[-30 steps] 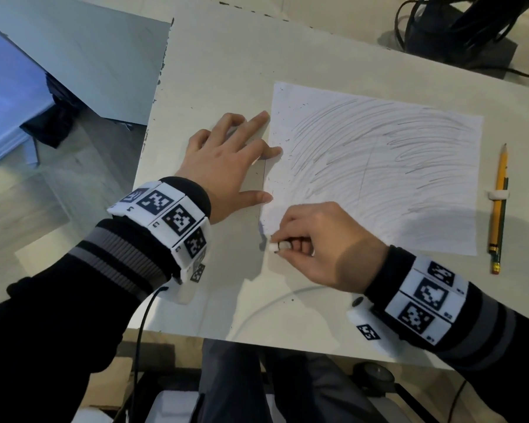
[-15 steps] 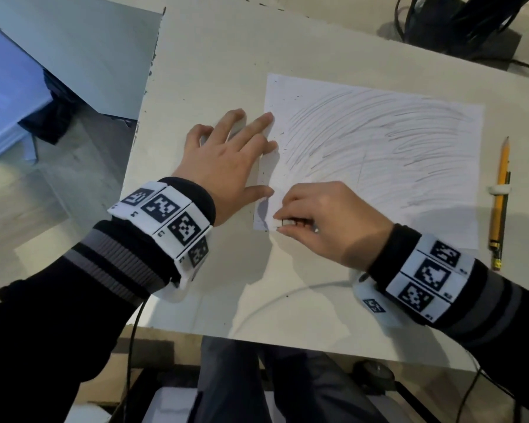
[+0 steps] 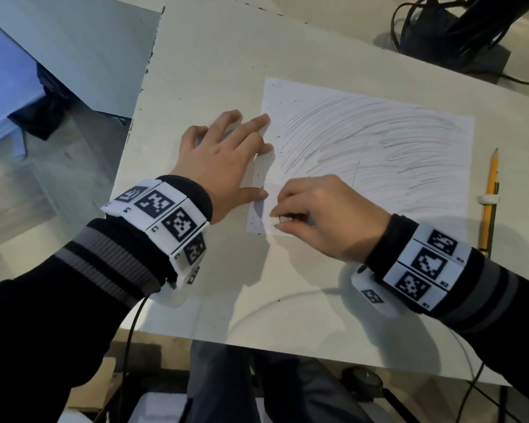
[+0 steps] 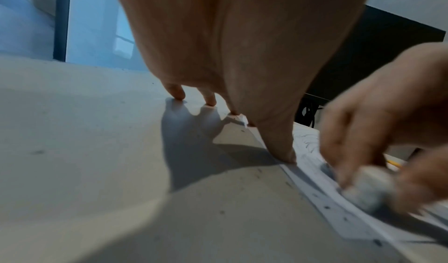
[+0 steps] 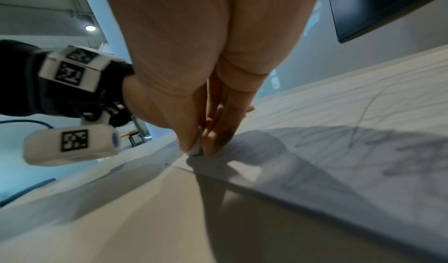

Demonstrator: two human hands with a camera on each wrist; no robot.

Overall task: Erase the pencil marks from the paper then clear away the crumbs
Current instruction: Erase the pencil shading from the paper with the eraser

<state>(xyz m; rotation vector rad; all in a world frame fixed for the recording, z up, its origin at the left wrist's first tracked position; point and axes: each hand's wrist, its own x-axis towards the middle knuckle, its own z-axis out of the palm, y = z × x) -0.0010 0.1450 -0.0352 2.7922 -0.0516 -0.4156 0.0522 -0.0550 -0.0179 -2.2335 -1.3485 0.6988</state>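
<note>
The paper (image 3: 379,166) lies on the table (image 3: 214,71), its long axis running left to right, and nearly all of its grey pencil strokes lie to the right of and beyond the right hand (image 3: 321,215). That hand pinches a small white eraser (image 3: 277,220) between thumb and fingertips, its tip down on the paper's near-left corner, the only patch that looks rubbed clean. The left hand (image 3: 223,166) is spread flat on the table at the paper's left edge, with thumb and forefinger tips on that edge, pinning the sheet. So the rubbing must probably work away from the pinned edge, rightward and toward the far edge, with the right hand plainly the nearer one to the marks. Dark crumbs (image 3: 258,178) speckle the left margin and the table just beside it, within the left hand's reach. A pencil (image 3: 490,196) lies off the right edge, apart from the sheet.
</note>
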